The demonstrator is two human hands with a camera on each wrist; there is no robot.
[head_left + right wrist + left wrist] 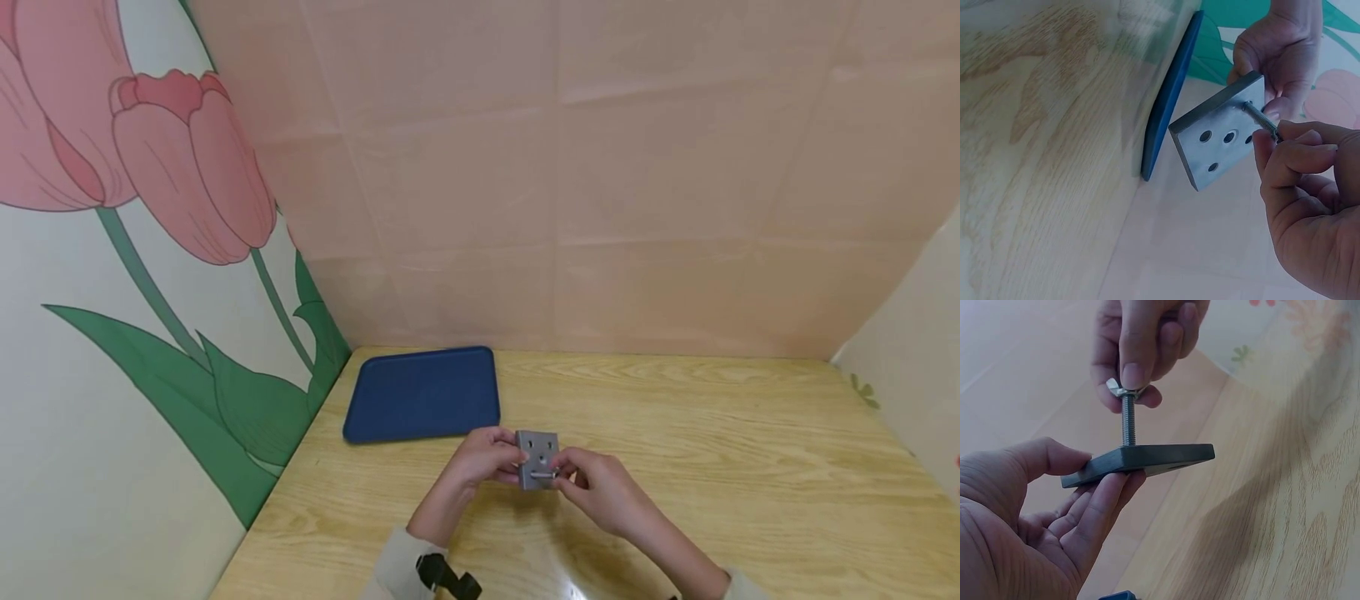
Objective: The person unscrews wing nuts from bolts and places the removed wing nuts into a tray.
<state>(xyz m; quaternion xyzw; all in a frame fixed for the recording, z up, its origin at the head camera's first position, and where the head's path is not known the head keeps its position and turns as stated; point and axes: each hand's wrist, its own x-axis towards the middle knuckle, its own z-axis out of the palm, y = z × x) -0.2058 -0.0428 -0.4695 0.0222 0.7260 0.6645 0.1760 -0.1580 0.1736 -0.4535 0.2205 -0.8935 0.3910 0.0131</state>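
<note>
A square grey metal plate (536,446) with several round holes is held up above the table. My left hand (480,458) grips it by one edge, thumb on one face and fingers under the other, as the left wrist view shows. From a hole near one corner a threaded wing bolt (1261,119) sticks out of the plate's face. My right hand (603,492) pinches the bolt's winged outer end (1116,387) between thumb and fingers. Whether the bolt comes through the plate's far side is hidden.
A dark blue tray (423,392) lies at the table's back left, just beyond the left hand. The wood-grain table (712,450) extends to the right. A pinkish covering (555,183) hangs behind, and a tulip-painted wall (172,275) bounds the left side.
</note>
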